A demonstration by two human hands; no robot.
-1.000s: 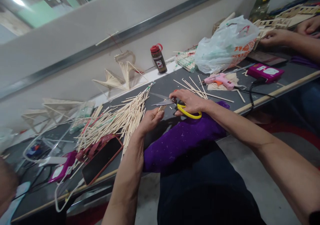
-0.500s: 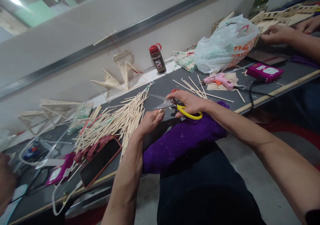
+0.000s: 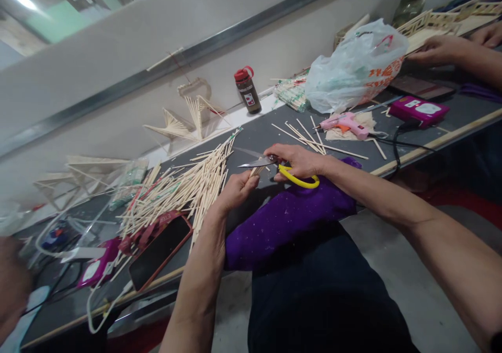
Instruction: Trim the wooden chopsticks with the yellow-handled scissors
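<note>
My right hand [image 3: 294, 160] is closed on the yellow handle of a pair of scissors [image 3: 254, 162], whose blades stand apart and point left. Pinched in my left hand [image 3: 238, 190] are short wooden sticks [image 3: 255, 171], their ends right by the lower blade. How many sticks I hold is hard to make out. To the left of that hand lies a big loose pile of wooden sticks [image 3: 196, 178]. A purple cloth [image 3: 290, 222] lies below both hands, over the table's front edge.
A pink glue gun [image 3: 347, 125] rests on paper at right, near loose sticks, a plastic bag [image 3: 355, 70] and a magenta box [image 3: 419, 111]. A bottle [image 3: 248, 92] stands by the wall. A phone [image 3: 160, 253] lies at left. Another person's hand [image 3: 437, 49] is at far right.
The view has shifted slightly. Both hands stay nearly in place; the scissors' red handle part, visible before, is now hidden behind my right hand.
</note>
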